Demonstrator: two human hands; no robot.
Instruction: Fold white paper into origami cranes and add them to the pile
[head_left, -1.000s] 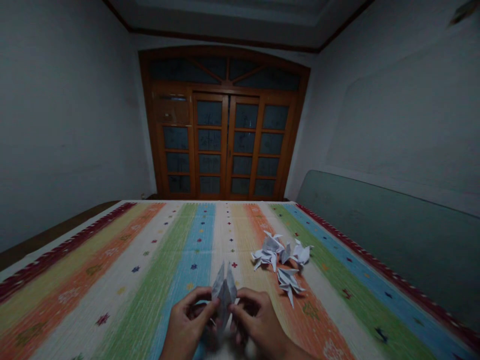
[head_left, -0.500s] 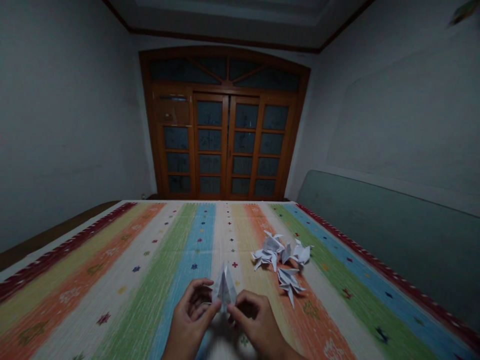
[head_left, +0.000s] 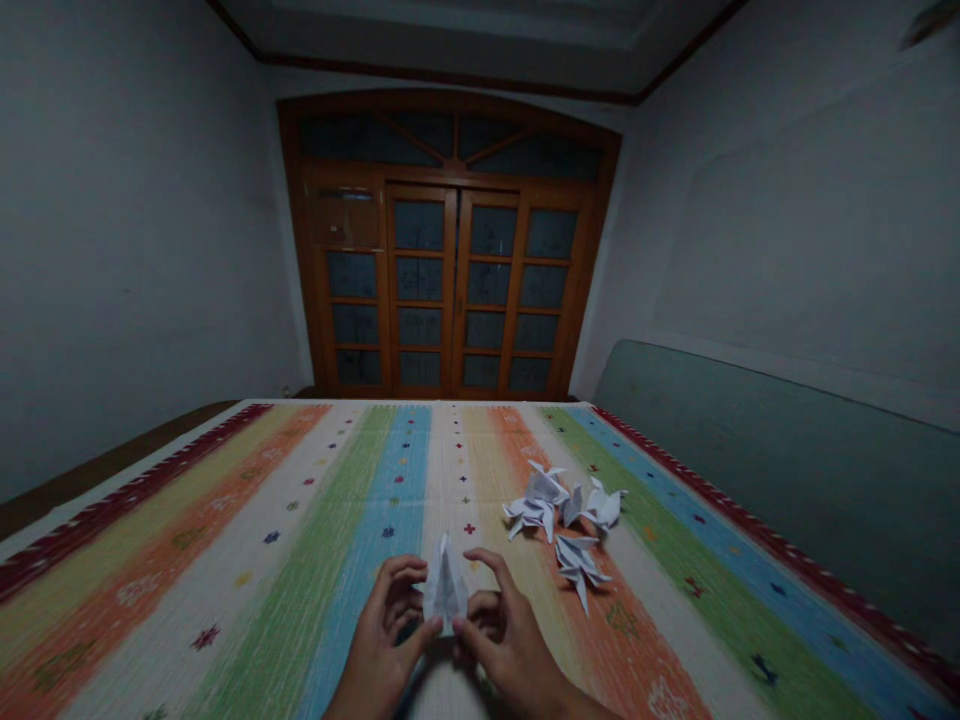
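A white piece of folded origami paper (head_left: 445,585), narrow and pointed at the top, stands upright between my two hands above the tablecloth. My left hand (head_left: 391,620) grips its lower left edge, thumb in front and fingers curled behind. At the lower right corner, the thumb of my right hand (head_left: 504,625) presses on the paper, while its index finger is raised beside the right edge. Several folded white paper cranes (head_left: 546,500) lie in a cluster to the right, beyond my right hand. One more paper crane (head_left: 580,568) sits nearer to me.
A striped, multicoloured tablecloth (head_left: 247,540) covers the table. Along the right side runs a pale green padded backrest or board (head_left: 750,440). Wooden doors with glass panes (head_left: 454,290) stand beyond the far table edge.
My right index finger has lifted and stretched upward from its curled position. The folded paper has turned slightly and now shows a flatter front face. The cranes have stayed in place.
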